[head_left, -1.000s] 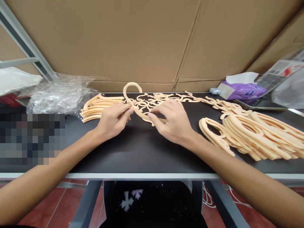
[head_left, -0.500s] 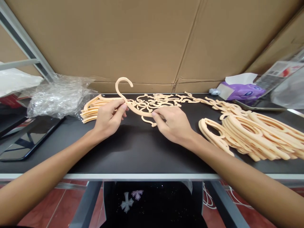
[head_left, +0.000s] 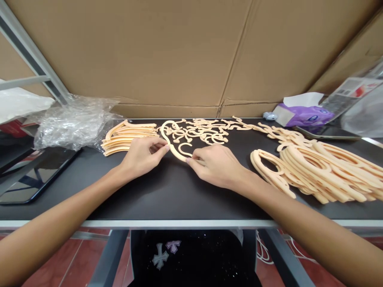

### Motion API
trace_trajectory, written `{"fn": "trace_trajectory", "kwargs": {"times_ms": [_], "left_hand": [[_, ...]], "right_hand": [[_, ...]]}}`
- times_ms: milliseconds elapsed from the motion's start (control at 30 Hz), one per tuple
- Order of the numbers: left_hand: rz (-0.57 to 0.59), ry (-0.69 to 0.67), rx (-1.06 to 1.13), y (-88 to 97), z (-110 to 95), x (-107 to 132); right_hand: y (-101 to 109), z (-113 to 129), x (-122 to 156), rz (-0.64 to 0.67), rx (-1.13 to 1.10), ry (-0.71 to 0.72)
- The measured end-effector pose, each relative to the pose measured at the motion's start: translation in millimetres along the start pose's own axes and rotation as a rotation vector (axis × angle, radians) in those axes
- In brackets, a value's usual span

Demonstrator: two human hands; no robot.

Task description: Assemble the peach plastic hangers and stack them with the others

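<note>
A cream plastic clothes hanger [head_left: 178, 154] is held low over the black table, its hook tipped toward the back. My left hand [head_left: 146, 155] pinches it near the base of the hook, thumb and fingertips together. Farther along the hanger's arm, my right hand [head_left: 215, 163] grips it and hides its far end. One loose hook [head_left: 185, 146] lies just behind the hanger, close to my right fingers. Beyond both hands, a heap of loose hooks [head_left: 206, 126] spreads over the table. Stacked hanger bodies [head_left: 119, 137] rest behind my left hand.
To the right lies a large pile of hangers [head_left: 326, 171], with a purple tissue pack [head_left: 308, 114] behind it. On the left are crumpled clear plastic bags [head_left: 74, 121] and a dark tablet [head_left: 38, 175]. A cardboard wall [head_left: 167, 52] stands along the back.
The hanger has come down toward the table and its hook has tipped from upright to leaning back. Both hands moved lower, the left one slightly to the right.
</note>
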State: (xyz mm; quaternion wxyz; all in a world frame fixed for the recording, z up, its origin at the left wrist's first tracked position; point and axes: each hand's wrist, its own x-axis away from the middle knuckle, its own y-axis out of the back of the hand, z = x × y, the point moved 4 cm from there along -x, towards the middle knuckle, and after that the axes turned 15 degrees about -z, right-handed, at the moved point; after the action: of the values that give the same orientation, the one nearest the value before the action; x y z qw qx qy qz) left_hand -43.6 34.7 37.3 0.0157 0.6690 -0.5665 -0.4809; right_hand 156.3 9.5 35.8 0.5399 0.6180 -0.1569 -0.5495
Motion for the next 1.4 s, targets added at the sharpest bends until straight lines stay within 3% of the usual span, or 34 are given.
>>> {"fn": "trace_trajectory", "kwargs": {"times_ms": [300, 433, 500, 567, 700, 900, 1033, 1100, 1167, 1267, 1400], "left_hand": [[0.018, -0.167, -0.189, -5.6, 2, 6], [-0.014, -0.352, -0.232, -4.2, -10, 10], [0.03, -0.467, -0.18, -5.1, -21, 16], [0.151, -0.555, -0.083, -8.7, -32, 25], [0.321, -0.724, -0.021, -14.7, -48, 41], [0.327, -0.732, 0.01, -16.8, -49, 43], [0.318, -0.731, 0.012, -17.6, -48, 43], [0.318, -0.736, 0.008, -17.5, -48, 43], [0.319, -0.749, 0.004, -17.0, -48, 43], [0.305, -0.762, 0.01, -16.0, -49, 43], [0.297, -0.76, 0.014, -16.6, -48, 44]], "right_hand": [[2, 3, 1, 0.027, 0.147, 0.091], [4, 0, -2, -0.014, 0.207, 0.106], [8, -1, -1, -0.069, 0.216, 0.111], [13, 1, 3, -0.123, 0.226, 0.133], [20, 13, 29, -0.237, 0.245, 0.251], [33, 13, 76, -0.245, 0.188, 0.367], [58, -23, 59, -0.202, 0.277, 0.339], [69, -57, 33, -0.182, 0.446, 0.184], [72, -94, 3, -0.083, 0.594, 0.03], [58, -138, -32, 0.078, 0.633, -0.065], [21, -172, -51, 0.284, 0.694, -0.101]]}}
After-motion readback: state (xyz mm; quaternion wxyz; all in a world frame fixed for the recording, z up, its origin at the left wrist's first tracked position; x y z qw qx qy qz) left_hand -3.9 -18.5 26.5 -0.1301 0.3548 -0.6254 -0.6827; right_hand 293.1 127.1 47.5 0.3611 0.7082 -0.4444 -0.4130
